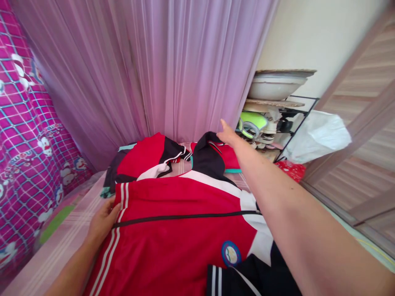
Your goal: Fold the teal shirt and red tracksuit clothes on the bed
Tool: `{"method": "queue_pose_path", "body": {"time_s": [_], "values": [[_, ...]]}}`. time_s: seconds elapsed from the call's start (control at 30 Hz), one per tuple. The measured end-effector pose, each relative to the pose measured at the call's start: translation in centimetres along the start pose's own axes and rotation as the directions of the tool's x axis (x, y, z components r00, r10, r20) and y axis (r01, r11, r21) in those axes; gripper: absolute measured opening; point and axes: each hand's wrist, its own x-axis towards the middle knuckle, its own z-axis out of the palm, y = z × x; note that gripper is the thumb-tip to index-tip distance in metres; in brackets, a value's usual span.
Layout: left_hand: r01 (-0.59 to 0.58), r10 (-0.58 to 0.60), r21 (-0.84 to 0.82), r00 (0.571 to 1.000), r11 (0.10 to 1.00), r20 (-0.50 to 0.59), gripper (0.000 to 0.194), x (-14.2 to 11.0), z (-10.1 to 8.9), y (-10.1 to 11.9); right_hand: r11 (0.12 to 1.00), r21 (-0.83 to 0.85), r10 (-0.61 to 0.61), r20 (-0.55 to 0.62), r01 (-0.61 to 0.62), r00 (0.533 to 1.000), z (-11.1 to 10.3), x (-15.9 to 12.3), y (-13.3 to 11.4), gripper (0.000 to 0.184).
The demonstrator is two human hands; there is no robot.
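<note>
A red zip-up jacket (173,242) with white and black panels, a dark zip and a round blue badge lies spread in front of me, its striped hem to the left. My left hand (105,218) grips the hem at its left edge, thumb on top. My right hand (226,133) reaches far forward to the jacket's black sleeve (208,160), fingers apart at its far end. The sleeve bends upward beside the fingers. The near black sleeve (247,277) lies folded across the jacket's lower right.
Other red and black garments (140,158) lie behind the jacket on a plaid sheet (66,246). A purple curtain (185,70) hangs at the back. At right stands a rack (296,98) with basins (274,86), shoes and a white bag (321,135). Pink patterned cloth (33,135) hangs left.
</note>
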Motion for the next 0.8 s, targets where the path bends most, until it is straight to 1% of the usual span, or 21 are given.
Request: {"method": "queue_pose_path", "body": {"time_s": [0.03,0.07,0.1,0.13,0.23,0.3,0.37,0.43,0.47,0.53,0.57,0.63,0.67,0.73,0.8], "values": [[0.004,-0.003,-0.057,1.0,0.998,0.021,0.035,0.1,0.0,-0.2,0.989,-0.142,-0.029,0.084,0.04,0.996,1.2,-1.2,0.6,0.063],[0.015,-0.011,-0.104,0.999,0.994,0.042,0.038,0.2,0.0,-0.3,0.96,-0.261,-0.056,0.173,0.101,0.983,2.2,-2.7,1.3,0.059],[0.037,-0.029,-0.136,0.998,0.99,0.064,0.041,0.3,-0.1,-0.4,0.945,-0.299,-0.061,0.229,0.13,0.971,3.1,-4.3,2.1,0.054],[0.066,-0.053,-0.157,0.995,0.985,0.086,0.043,0.3,-0.1,-0.4,0.935,-0.324,-0.057,0.26,0.142,0.964,3.8,-6.0,2.8,0.048],[0.151,-0.121,-0.205,0.981,0.967,0.152,0.051,0.3,-0.6,0.1,0.909,-0.383,-0.054,0.285,0.165,0.957,5.3,-10.2,4.4,0.044],[0.201,-0.148,-0.258,0.966,0.945,0.213,0.054,0.4,-1.1,0.9,0.884,-0.425,-0.075,0.278,0.193,0.958,5.7,-12.0,4.8,0.045],[0.252,-0.163,-0.29,0.94,0.923,0.298,0.056,0.6,-1.7,2.0,0.831,-0.491,-0.138,0.274,0.262,0.952,5.9,-13.0,4.7,0.045],[0.305,-0.211,-0.243,0.913,0.921,0.349,0.054,1.2,-2.1,3.4,0.753,-0.549,-0.225,0.301,0.362,0.927,6.0,-13.4,4.0,0.044],[0.322,-0.24,-0.199,0.906,0.926,0.35,0.053,1.7,-2.2,4.2,0.718,-0.562,-0.265,0.325,0.411,0.908,6.3,-13.3,3.5,0.043],[0.333,-0.294,-0.092,0.91,0.938,0.292,0.054,2.8,-2.0,5.4,0.668,-0.547,-0.339,0.381,0.505,0.86,7.1,-13.0,2.3,0.041],[0.326,-0.308,-0.036,0.919,0.945,0.247,0.055,3.4,-1.7,5.9,0.644,-0.531,-0.376,0.407,0.551,0.832,7.8,-12.8,1.6,0.041],[0.286,-0.299,0.106,0.945,0.952,0.13,0.054,4.5,-0.9,6.4,0.593,-0.504,-0.444,0.446,0.628,0.777,9.4,-12.1,0.4,0.038],[0.258,-0.274,0.196,0.96,0.946,0.062,0.053,4.9,-0.5,6.4,0.567,-0.502,-0.459,0.466,0.653,0.757,10.2,-11.7,-0.1,0.036],[0.188,-0.188,0.349,0.982,0.918,-0.035,0.051,5.6,0.0,6.1,0.532,-0.516,-0.43,0.518,0.671,0.739,11.4,-10.8,-0.7,0.033],[0.114,-0.102,0.41,0.993,0.905,-0.052,0.047,5.8,-0.2,5.6,0.521,-0.514,-0.402,0.557,0.682,0.727,11.9,-9.9,-0.6,0.028]]}}
